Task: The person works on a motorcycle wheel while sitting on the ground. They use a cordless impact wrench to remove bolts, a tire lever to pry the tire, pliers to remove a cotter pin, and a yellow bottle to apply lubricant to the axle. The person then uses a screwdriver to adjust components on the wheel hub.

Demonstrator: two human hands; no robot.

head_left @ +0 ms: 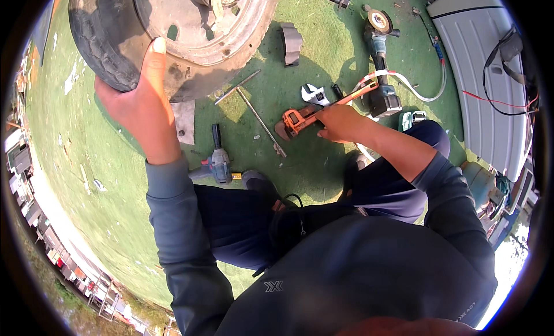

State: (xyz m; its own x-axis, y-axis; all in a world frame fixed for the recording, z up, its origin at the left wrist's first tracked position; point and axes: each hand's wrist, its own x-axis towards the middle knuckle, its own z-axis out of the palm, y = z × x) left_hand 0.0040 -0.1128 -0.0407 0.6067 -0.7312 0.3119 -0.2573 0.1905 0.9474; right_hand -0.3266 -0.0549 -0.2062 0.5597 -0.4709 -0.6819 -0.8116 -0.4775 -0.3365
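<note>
At the upper left a wheel with a black tyre (109,33) and a worn metal rim (173,30) stands partly out of view. My left hand (141,108) grips the tyre's near edge, thumb pressed on the sidewall and fingers round the tread. An orange pipe wrench (295,120) lies low over the green floor, its handle angled up to the right. My right hand (340,123) is closed round that handle; its fingers are partly hidden. Just beyond it rests a silver adjustable wrench (313,94). Between my hands lies a T-handle socket wrench (259,119).
A cordless impact driver (220,164) lies by my left foot. Further right are an angle grinder (378,53), a white hose (424,96) and a large grey panelled case (482,76) with cables. A bent metal piece (291,44) sits right of the wheel.
</note>
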